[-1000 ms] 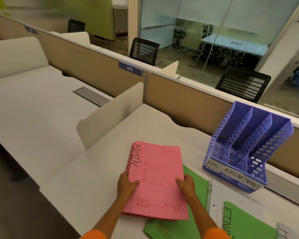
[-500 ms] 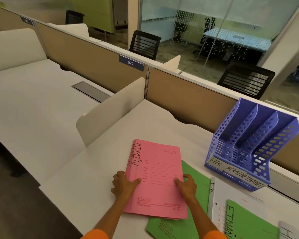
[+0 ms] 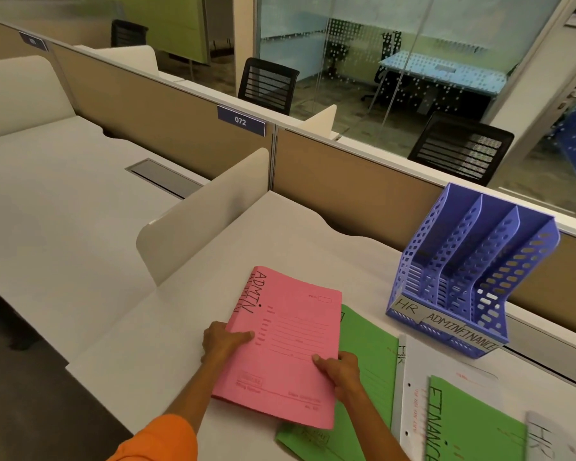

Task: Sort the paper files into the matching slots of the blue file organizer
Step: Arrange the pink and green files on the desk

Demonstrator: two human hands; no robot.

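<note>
With left hand (image 3: 225, 341) and right hand (image 3: 338, 372) pinching the side edges of the pink paper ADMIN files (image 3: 281, 347) over the white desk (image 3: 140, 344), best lifted square, spines aligned, then slid upright into the middle ADMIN slot of the blue perforated plastic file organizer (image 3: 473, 267) nearby.

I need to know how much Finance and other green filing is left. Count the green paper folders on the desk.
2 visible. One green paper folder lies under the pink ADMIN folder; another green folder marked FINANCE lies at the lower right on white sheets. More may be hidden beneath.
</note>
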